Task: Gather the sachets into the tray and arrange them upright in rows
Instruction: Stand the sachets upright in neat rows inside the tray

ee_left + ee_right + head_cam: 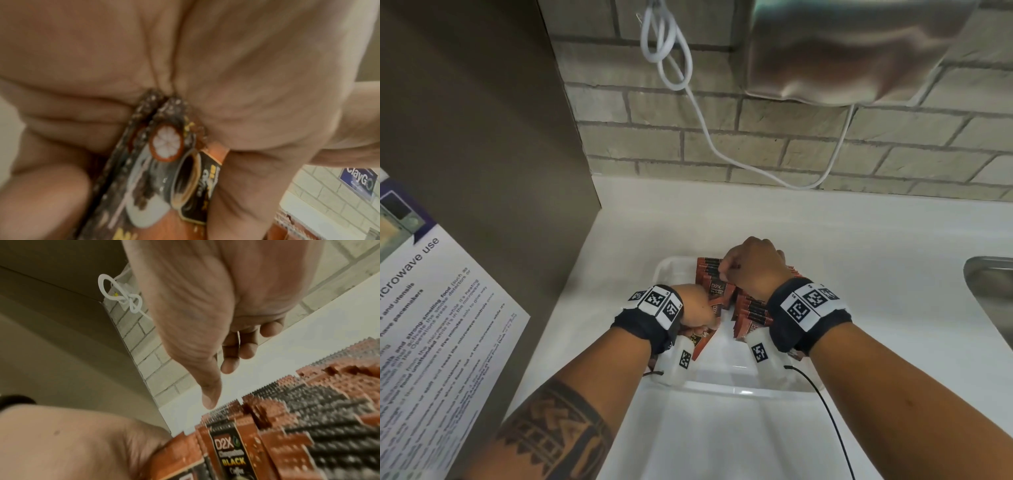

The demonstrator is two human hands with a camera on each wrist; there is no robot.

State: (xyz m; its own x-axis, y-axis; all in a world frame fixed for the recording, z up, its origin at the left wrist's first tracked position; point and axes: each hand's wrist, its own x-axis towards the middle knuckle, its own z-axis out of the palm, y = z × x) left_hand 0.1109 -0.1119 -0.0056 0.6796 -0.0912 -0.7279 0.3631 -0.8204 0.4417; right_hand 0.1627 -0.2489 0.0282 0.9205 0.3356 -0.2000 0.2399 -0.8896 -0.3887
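A white tray (pixel 671 270) sits on the white counter. Red-brown and black coffee sachets (pixel 753 311) stand upright in rows inside it, seen close up in the right wrist view as sachets (pixel 287 426). My left hand (pixel 697 306) is at the tray's left side and grips a small bundle of sachets (pixel 702 337); the left wrist view shows fingers curled round that bundle (pixel 166 162). My right hand (pixel 753 267) hovers over the back row with its fingers curled and nothing in them. Its thumb (pixel 208 395) points down onto the sachet tops.
A steel sink (pixel 993 284) lies at the right edge. A brown panel (pixel 482 137) with a microwave notice (pixel 431 308) walls off the left. A white cable (pixel 702 120) hangs down the brick wall behind. A second white tray-like surface (pixel 722 438) lies nearest me.
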